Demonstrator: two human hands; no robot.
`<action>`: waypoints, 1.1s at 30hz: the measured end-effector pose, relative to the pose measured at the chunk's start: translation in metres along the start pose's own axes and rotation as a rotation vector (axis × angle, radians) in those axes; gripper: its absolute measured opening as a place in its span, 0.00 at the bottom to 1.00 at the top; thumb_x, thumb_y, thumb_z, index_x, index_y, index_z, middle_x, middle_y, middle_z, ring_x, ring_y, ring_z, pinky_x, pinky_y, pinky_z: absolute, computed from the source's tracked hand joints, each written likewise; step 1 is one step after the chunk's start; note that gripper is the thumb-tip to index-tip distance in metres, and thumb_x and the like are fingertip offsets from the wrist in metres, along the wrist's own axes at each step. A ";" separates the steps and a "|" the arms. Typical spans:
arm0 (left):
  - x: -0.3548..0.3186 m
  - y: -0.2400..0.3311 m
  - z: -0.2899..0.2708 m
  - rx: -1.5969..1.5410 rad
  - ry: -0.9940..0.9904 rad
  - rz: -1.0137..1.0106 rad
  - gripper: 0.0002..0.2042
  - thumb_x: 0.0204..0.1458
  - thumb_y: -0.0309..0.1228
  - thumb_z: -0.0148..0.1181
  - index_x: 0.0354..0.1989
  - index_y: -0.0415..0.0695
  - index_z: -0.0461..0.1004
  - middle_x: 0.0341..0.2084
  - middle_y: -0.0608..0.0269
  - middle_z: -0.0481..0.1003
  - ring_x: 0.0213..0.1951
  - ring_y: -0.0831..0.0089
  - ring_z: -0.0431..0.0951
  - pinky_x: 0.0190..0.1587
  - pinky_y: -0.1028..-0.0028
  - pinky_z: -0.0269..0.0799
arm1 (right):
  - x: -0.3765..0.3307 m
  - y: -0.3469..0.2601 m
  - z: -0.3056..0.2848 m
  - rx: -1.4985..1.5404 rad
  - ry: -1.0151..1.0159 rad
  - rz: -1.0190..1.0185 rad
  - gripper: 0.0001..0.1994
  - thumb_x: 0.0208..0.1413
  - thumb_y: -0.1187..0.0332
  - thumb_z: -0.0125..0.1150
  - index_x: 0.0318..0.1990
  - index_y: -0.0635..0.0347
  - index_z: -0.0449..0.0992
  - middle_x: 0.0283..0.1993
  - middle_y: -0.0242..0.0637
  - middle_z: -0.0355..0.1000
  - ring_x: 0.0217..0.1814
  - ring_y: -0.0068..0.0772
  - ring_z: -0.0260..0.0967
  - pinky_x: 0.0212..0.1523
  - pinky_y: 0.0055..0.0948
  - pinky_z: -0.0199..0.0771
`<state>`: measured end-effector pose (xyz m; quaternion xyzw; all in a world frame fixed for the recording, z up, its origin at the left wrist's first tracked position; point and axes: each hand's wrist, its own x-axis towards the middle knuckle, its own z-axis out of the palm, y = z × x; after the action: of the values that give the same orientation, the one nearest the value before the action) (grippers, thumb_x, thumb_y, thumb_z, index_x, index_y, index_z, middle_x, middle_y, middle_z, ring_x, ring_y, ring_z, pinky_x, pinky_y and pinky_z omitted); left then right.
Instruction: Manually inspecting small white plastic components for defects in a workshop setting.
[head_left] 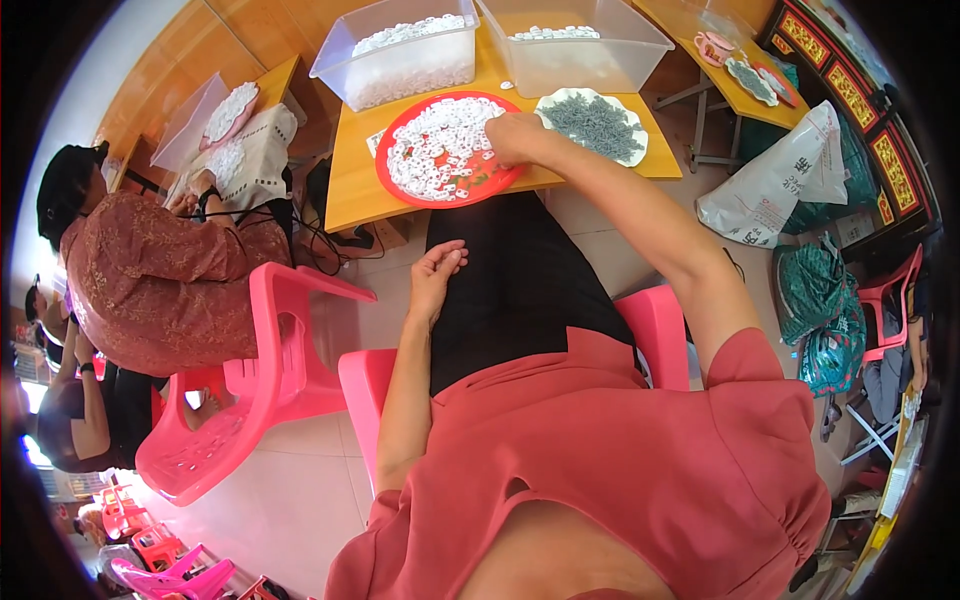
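Observation:
My right hand (514,139) reaches over the right edge of a round red tray (484,184), its fingers curled down at the pieces; whatever they pinch is hidden. Small white plastic pieces with holes (430,130) are spread across the tray. Just right of that hand, a white scalloped dish (634,156) holds a heap of small grey pieces (590,122). My left hand (436,278) hovers above my lap in front of the table, fingers bent and closed. Anything held in it is too small to make out.
Two clear plastic bins (408,75) (600,68) with white pieces stand at the back of the wooden table (350,165). A person (170,270) sits at left beside a pink chair (265,390). White and green sacks (775,190) (815,300) lie at right.

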<state>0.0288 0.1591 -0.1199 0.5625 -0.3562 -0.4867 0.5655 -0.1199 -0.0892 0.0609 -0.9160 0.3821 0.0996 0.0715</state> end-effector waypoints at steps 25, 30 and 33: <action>0.057 0.155 0.128 -0.027 0.235 0.360 0.10 0.61 0.24 0.67 0.48 0.34 0.81 0.35 0.64 0.82 0.33 0.81 0.79 0.36 0.80 0.74 | -0.071 0.027 0.025 1.996 -0.088 -0.087 0.07 0.64 0.67 0.64 0.40 0.61 0.79 0.29 0.23 0.68 0.25 0.10 0.58 0.21 0.16 0.54; 0.050 0.144 0.126 -0.090 0.289 0.371 0.07 0.62 0.25 0.66 0.45 0.37 0.82 0.34 0.64 0.83 0.31 0.82 0.78 0.35 0.81 0.73 | -0.070 0.013 0.043 2.020 -0.019 -0.126 0.07 0.62 0.68 0.66 0.39 0.62 0.79 0.28 0.25 0.70 0.24 0.11 0.59 0.20 0.18 0.55; 0.049 0.141 0.124 -0.256 0.330 0.198 0.07 0.62 0.27 0.67 0.45 0.40 0.82 0.34 0.64 0.83 0.30 0.82 0.77 0.34 0.82 0.71 | -0.067 0.007 0.051 1.998 0.046 -0.120 0.07 0.62 0.67 0.65 0.38 0.63 0.79 0.27 0.24 0.70 0.24 0.13 0.62 0.21 0.19 0.59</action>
<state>-0.0544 0.0619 0.0252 0.5203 -0.2477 -0.3717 0.7278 -0.1775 -0.0370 0.0273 -0.4551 0.2448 -0.2887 0.8060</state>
